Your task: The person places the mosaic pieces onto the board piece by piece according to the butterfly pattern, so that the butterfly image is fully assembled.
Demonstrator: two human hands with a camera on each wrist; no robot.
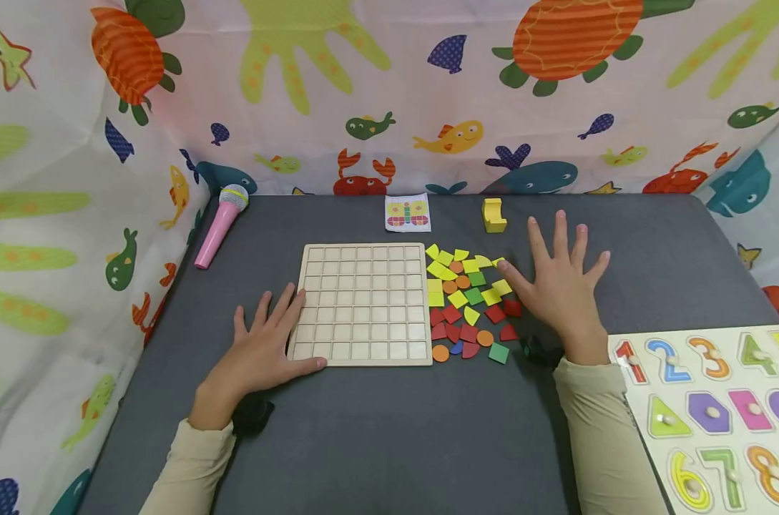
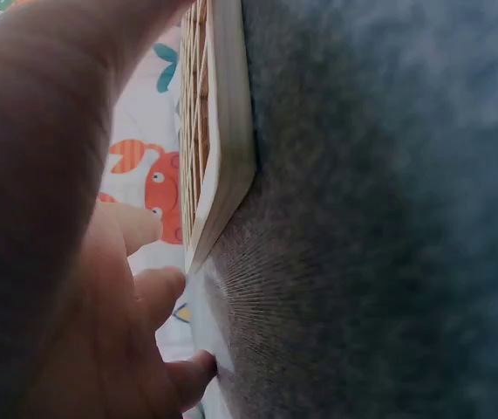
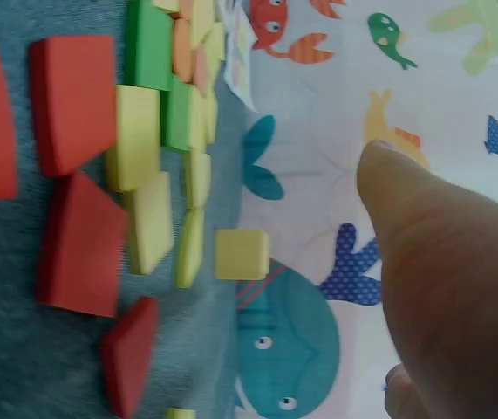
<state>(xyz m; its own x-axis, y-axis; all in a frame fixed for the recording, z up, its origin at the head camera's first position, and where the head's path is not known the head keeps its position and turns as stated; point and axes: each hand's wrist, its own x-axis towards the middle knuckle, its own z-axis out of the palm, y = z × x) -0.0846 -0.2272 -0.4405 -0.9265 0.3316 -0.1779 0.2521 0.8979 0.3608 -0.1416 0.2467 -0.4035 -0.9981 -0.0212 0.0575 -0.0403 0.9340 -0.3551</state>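
Observation:
A pale wooden grid board (image 1: 365, 305) lies flat on the table, its square cells without pieces. At its lower left corner my left hand (image 1: 263, 354) is spread, thumb along the near edge and fingertips by the left side. The board's wooden corner (image 2: 222, 166) also shows in the left wrist view. Against the board's right side lie loose flat pieces: yellow, red, green (image 1: 498, 352), orange (image 1: 441, 352) and a blue one. My right hand (image 1: 559, 293) is spread with straight fingers just right of them, holding nothing. Its thumb tip is close to a yellow piece; contact I cannot tell.
Behind the board lies a butterfly pattern card (image 1: 408, 213), with a yellow notched block (image 1: 493, 215) farther right. A pink toy microphone (image 1: 222, 225) is at the back left. A number-and-shape puzzle board (image 1: 711, 450) occupies the front right. Printed cloth (image 1: 389, 71) surrounds the table.

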